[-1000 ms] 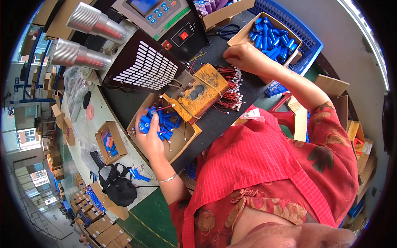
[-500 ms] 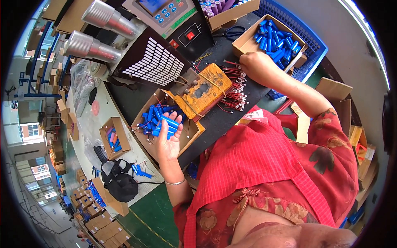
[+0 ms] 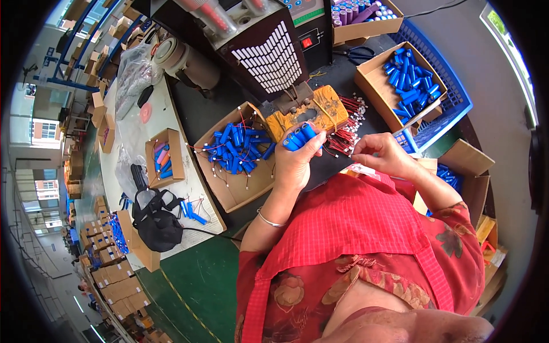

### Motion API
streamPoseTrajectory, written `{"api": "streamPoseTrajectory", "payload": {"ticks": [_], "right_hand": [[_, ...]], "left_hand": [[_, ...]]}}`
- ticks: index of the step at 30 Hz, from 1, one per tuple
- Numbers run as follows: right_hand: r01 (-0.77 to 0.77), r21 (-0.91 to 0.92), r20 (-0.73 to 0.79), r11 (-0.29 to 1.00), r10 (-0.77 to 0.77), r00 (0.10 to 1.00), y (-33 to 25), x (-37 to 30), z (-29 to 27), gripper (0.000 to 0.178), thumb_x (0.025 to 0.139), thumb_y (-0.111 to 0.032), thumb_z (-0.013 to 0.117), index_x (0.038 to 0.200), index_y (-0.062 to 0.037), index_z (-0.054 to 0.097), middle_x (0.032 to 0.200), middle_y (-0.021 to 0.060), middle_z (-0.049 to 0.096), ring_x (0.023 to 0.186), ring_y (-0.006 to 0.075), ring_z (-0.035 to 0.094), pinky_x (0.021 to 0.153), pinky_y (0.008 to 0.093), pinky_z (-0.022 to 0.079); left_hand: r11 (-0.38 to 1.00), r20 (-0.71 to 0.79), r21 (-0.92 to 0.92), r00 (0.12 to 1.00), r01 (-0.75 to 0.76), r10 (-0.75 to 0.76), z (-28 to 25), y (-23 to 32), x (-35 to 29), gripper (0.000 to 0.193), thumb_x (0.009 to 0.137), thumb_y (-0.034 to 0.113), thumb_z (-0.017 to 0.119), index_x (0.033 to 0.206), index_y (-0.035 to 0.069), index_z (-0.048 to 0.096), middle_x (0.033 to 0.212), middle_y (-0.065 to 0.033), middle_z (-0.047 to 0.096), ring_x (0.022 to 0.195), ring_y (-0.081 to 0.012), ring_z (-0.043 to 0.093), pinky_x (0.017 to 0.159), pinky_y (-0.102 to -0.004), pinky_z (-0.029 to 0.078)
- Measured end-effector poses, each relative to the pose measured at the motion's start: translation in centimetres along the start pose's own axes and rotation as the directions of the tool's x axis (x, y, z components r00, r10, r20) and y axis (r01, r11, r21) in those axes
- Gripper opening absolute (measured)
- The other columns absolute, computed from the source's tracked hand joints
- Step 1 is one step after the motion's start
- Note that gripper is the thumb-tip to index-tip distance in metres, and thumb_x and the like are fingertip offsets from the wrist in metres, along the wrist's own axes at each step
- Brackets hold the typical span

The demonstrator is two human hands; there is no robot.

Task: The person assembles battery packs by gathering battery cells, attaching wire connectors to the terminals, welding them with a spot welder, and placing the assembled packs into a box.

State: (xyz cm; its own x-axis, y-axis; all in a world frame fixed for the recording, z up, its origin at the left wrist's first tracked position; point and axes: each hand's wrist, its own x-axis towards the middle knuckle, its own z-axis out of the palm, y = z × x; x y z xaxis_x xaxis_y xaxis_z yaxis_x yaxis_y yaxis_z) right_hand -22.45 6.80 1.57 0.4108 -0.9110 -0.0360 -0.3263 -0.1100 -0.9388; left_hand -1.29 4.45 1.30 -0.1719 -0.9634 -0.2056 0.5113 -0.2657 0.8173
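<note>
At the centre left of the frame stands the open cardboard box [image 3: 240,171] with loose blue cylinder cells [image 3: 237,150], thin red wires trailing from them; just to the right, your left hand [image 3: 297,163] is closed around a small bundle of blue cells [image 3: 298,137], their round ends pointing up toward the yellow fixture [image 3: 309,117]; I judge these cells to be rigid, smooth and a little heavy for their size, so they may slide against each other; hold them around the middle of the sleeve, not by the ends; further right, your right hand [image 3: 384,157] is pinched with the fingertips on a thin wire lead from the pile of red wires [image 3: 346,140]; such a lead is light and limp, and I think it is best taken near its tip.
</note>
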Motion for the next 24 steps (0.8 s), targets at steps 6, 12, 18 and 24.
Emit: {"api": "streamPoseTrajectory", "payload": {"ticks": [6, 12, 18, 24], "right_hand": [[-0.047, 0.521, 0.135, 0.852, -0.027, 0.991, 0.5, 1.6, 2.9, 0.031, 0.087, -0.015, 0.059, 0.113, -0.0017, 0.047, 0.098, 0.0069, 0.060, 0.091, 0.0108, 0.057, 0.078, 0.0255, 0.046], [-0.139, 0.557, -0.003, 0.819, 0.169, 0.986, -0.7, 3.6, 3.2, 0.020, 0.087, -0.023, 0.059, 0.085, -0.0030, 0.061, 0.067, -0.0022, 0.054, 0.056, 0.0034, 0.046, 0.050, 0.0182, 0.039], [-0.041, 0.276, -0.073, 0.960, 0.063, 0.995, -1.0, 6.5, 0.6, 0.022, 0.087, -0.025, 0.059, 0.089, -0.0027, 0.062, 0.067, -0.0053, 0.053, 0.061, 0.0013, 0.044, 0.052, 0.0187, 0.038], [-0.098, 0.222, -0.029, 0.970, 0.107, 0.994, -2.3, 8.6, 0.3, 0.024, 0.089, -0.024, 0.054, 0.083, -0.0013, 0.059, 0.063, -0.0038, 0.049, 0.055, 0.0029, 0.042, 0.048, 0.0193, 0.033]], "left_hand": [[0.980, 0.026, 0.189, 0.998, -0.058, 0.054, 0.4, -0.3, -0.9, 0.025, 0.074, -0.001, 0.068, 0.096, -0.002, 0.056, 0.085, -0.0072, 0.061, 0.069, -0.0108, 0.058, 0.056, -0.0231, 0.048], [0.955, 0.014, 0.264, 0.991, -0.135, 0.136, -0.1, 0.9, -0.5, 0.025, 0.074, 0.004, 0.071, 0.096, -0.001, 0.060, 0.086, -0.0058, 0.063, 0.075, -0.0111, 0.061, 0.065, -0.0236, 0.051], [0.458, 0.192, 0.773, 0.851, -0.438, 0.489, -1.8, 1.6, 2.6, 0.022, 0.070, 0.007, 0.073, 0.088, -0.001, 0.065, 0.077, -0.0111, 0.065, 0.067, -0.0134, 0.062, 0.062, -0.0257, 0.048], [0.456, 0.137, 0.813, 0.880, -0.362, 0.455, -1.9, 1.6, 3.8, 0.020, 0.072, 0.010, 0.072, 0.089, 0.001, 0.065, 0.070, -0.0089, 0.065, 0.059, -0.0066, 0.057, 0.055, -0.0244, 0.045]]}}
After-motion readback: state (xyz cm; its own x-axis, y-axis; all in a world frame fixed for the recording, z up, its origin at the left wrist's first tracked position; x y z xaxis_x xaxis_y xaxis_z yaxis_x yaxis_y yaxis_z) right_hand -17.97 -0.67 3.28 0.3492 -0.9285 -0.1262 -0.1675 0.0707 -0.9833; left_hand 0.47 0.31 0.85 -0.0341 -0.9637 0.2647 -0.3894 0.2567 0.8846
